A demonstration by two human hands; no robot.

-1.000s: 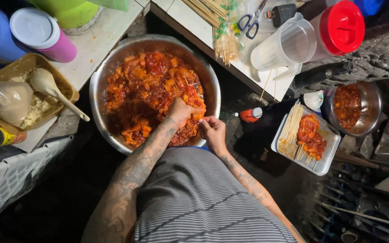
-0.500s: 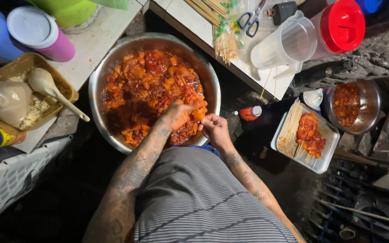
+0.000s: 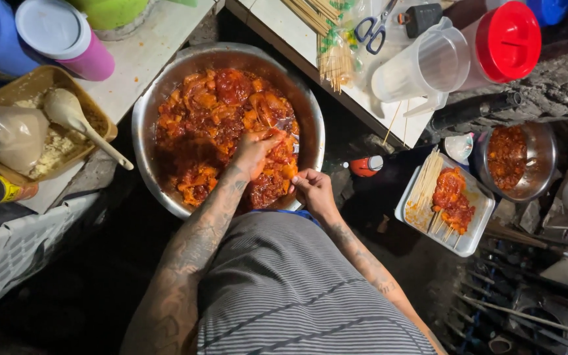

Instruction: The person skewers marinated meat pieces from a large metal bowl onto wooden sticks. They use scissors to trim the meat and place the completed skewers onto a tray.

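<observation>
A large steel bowl [image 3: 146, 112] full of red marinated meat pieces [image 3: 205, 112] sits in front of me. My left hand [image 3: 252, 152] reaches into the bowl, fingers closed around meat near the middle right. My right hand [image 3: 313, 190] hovers at the bowl's near right rim, pinching a thin skewer with a meat piece [image 3: 288, 169] on it. Both forearms are tattooed.
A steel tray [image 3: 478, 227] at right holds bare sticks and finished meat skewers [image 3: 453, 200]. Behind it a smaller steel bowl [image 3: 539, 158] has more meat. The white counter carries bamboo sticks [image 3: 335, 62], scissors [image 3: 373, 29], a clear jug [image 3: 422, 69] and a red-lidded jar [image 3: 507, 43]. A brown tray with a spoon [image 3: 73, 118] stands left.
My left hand has moved from the skewer deeper into the bowl, onto the meat. My right hand stays by the rim with the skewer.
</observation>
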